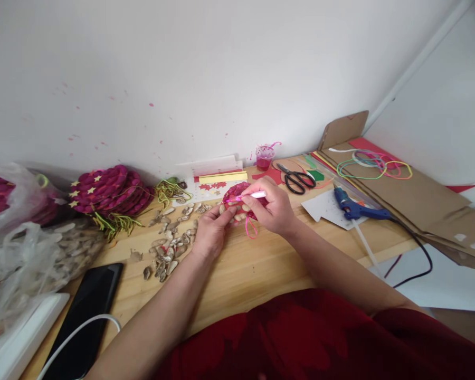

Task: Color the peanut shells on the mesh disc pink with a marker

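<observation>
My left hand is closed on the near edge of a round craft piece made of shell halves, which look like peanut shells. Its far part is coated magenta and its near shells are bare tan. A pink cord loop hangs from it. In my right hand is a paintbrush with a white handle, its pink tip touching or just above the shells. Behind my hands stands a clear cup of magenta paint. Loose shells lie left of my left hand.
At left are a stack of magenta shell pieces with stars, a plastic bag of shells and a black phone. To the right lie black scissors, a blue glue gun with its cable, cardboard and coloured cords.
</observation>
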Available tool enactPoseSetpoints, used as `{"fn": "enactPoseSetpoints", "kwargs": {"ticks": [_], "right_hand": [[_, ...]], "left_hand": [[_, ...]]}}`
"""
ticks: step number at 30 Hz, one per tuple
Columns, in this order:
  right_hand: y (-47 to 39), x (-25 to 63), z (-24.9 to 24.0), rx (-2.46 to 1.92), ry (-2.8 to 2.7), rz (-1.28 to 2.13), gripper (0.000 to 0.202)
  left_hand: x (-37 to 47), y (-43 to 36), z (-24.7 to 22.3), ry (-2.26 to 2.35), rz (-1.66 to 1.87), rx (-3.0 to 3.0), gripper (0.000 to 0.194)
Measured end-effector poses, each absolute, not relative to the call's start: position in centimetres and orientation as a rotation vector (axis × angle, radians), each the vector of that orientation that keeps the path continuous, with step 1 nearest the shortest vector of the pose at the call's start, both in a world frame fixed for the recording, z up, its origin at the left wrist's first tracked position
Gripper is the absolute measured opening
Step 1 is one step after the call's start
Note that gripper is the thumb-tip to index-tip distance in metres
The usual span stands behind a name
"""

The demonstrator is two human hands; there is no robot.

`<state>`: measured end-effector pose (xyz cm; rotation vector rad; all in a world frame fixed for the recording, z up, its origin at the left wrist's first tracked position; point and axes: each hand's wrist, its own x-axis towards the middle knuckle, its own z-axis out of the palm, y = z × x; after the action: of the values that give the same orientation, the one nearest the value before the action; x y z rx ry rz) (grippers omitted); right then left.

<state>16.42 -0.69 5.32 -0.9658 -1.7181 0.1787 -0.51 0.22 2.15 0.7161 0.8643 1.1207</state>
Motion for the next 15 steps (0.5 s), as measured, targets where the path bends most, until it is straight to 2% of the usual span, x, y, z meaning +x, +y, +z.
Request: {"fn": "enactPoseSetpoints", "kwargs": {"ticks": [15], "right_hand": [[-0.61,16.35,5.20,-0.976,-1.722,0.138,0.008]], "left_hand": [[-0.45,0.25,2.02,0.872,1.121,0.691,0.045]]}}
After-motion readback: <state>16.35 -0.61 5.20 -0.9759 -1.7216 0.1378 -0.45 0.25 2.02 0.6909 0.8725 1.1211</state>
